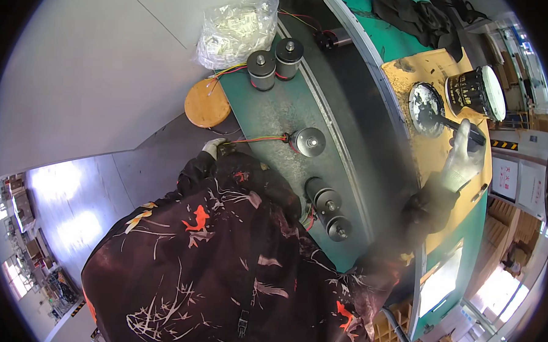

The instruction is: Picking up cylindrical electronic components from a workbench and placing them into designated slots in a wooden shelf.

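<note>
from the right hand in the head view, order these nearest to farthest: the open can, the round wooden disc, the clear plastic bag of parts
1. Open can: just above the right hand, on the yellow board.
2. Clear plastic bag of parts: far to its left, at the top of the bench.
3. Round wooden disc: farther left still, off the green bench edge.

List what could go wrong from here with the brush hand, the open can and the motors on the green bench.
1. The right hand holds a dark brush beside the open can lying tilted on the stained yellow board; the can might roll or spill.
2. The left hand grips colored wires of one motor; a tug could drag it along the green bench.
3. Two motors lie near the loose sleeve, which may snag them.
</note>
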Tool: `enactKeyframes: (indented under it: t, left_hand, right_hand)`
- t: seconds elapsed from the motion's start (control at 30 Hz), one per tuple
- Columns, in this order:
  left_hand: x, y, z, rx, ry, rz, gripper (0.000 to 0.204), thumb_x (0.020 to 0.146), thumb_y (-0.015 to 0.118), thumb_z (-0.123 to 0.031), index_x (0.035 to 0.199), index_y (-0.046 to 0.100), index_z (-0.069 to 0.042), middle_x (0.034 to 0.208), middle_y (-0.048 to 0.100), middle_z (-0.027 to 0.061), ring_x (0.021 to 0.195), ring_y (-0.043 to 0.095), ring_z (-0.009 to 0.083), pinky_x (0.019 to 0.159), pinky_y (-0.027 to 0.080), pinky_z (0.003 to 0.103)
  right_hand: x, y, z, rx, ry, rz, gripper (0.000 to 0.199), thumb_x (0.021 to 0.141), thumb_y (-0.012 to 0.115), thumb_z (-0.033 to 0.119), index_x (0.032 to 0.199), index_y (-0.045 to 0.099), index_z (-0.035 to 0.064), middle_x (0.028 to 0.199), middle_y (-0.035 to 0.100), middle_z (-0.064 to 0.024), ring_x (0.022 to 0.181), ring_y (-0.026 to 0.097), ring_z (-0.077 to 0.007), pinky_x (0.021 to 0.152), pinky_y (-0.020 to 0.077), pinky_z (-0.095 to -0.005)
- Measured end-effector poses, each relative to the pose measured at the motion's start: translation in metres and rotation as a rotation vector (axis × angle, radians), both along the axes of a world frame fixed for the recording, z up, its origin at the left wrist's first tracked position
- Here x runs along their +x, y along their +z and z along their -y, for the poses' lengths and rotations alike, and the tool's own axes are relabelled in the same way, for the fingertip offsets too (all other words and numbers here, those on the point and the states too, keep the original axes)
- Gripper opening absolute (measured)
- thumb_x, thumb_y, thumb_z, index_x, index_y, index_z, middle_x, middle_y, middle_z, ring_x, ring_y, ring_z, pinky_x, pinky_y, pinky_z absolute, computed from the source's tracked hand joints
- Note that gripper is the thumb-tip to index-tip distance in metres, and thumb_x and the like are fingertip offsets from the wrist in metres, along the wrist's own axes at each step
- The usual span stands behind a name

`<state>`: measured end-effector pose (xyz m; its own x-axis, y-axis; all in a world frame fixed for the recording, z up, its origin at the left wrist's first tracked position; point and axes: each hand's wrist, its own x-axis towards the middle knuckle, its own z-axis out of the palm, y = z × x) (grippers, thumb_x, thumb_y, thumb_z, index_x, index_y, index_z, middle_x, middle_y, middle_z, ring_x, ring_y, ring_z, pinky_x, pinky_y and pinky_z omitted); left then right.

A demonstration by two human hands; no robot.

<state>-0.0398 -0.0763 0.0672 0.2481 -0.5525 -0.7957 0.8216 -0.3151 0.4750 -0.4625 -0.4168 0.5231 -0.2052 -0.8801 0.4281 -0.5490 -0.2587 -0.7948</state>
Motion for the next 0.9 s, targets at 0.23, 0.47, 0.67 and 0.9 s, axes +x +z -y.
enactKeyframes:
  t: [0.23, 0.47, 0.67, 0.9]
  left_hand:
    - [-0.001, 0.0, -0.007, 0.087, 0.024, 0.018, 0.026, 0.095, 0.051, -0.015, 0.106, 0.058, 0.007, 0.101, 0.067, 0.0238, 0.094, 0.067, 0.0384, 0.086, 0.055, 0.051]
    - [-0.008, 0.008, 0.003, 0.015, 0.001, 0.024, 0.027, 0.096, 0.05, -0.015, 0.107, 0.059, 0.007, 0.099, 0.068, 0.0232, 0.092, 0.067, 0.037, 0.085, 0.056, 0.051]
    - [-0.007, 0.008, -0.008, 0.028, 0.045, 0.03, 0.026, 0.095, 0.051, -0.015, 0.106, 0.059, 0.007, 0.098, 0.068, 0.0239, 0.091, 0.068, 0.0379, 0.084, 0.056, 0.05]
    - [-0.008, 0.013, -0.003, 0.007, 0.018, 0.052, 0.026, 0.095, 0.05, -0.015, 0.107, 0.059, 0.007, 0.099, 0.068, 0.0253, 0.092, 0.067, 0.0387, 0.084, 0.056, 0.049]
  right_hand:
    - [0.02, -0.009, -0.022, -0.176, 0.044, 0.076, 0.024, 0.091, 0.07, 0.023, 0.095, 0.066, -0.001, 0.074, 0.062, -0.0014, 0.057, 0.051, -0.0072, 0.053, 0.0399, -0.0215]
    - [0.099, -0.137, -0.097, 0.387, 0.432, 0.123, 0.02, 0.085, 0.075, 0.021, 0.091, 0.066, 0.0046, 0.067, 0.055, 0.0063, 0.059, 0.044, -0.0026, 0.052, 0.037, -0.0203]
    - [0.115, -0.19, -0.103, 0.531, 0.442, -0.022, 0.02, 0.087, 0.071, 0.021, 0.091, 0.066, 0.002, 0.073, 0.064, -0.002, 0.064, 0.055, -0.0079, 0.061, 0.0466, -0.0259]
    - [0.118, -0.2, -0.104, 0.457, 0.436, 0.099, 0.018, 0.084, 0.074, 0.018, 0.084, 0.063, 0.0034, 0.063, 0.053, 0.0044, 0.057, 0.043, -0.0032, 0.054, 0.04, -0.0224]
